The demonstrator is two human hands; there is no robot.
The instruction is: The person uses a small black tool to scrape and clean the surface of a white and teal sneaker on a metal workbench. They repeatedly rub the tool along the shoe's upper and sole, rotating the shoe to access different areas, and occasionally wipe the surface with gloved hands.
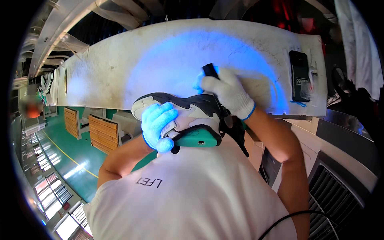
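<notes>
Left hand: my gloved left hand (157, 120) has its grip closed around the front half of the shoe, fingers laid over the side, thumb down by the opening.
Right hand: my gloved right hand (231, 93) is near the heel, its grip nearly closed on a small black bar (210, 71) that sticks up past my thumb; I cannot tell whether the hand also touches the shoe.
Shoe: the grey, white and black shoe (195, 114) is in front of my chest, at the near edge of the tabletop (108, 60), lying on its side with the toe to my left.
Green block: a green block (196, 138) with a round hole fills the shoe's opening, facing me.
Blue light: a blue glow (180, 52) spreads in a wide arc over the middle of the tabletop and tints my left glove.
Right end: a dark phone (298, 66) lies flat, with a pen (314, 74) and a small clear bag (307, 91) just beside it.
Left end: more shoes (48, 89) stand well apart from my hands.
Below left: slatted wooden boards (103, 133) stand over a green floor (62, 148).
</notes>
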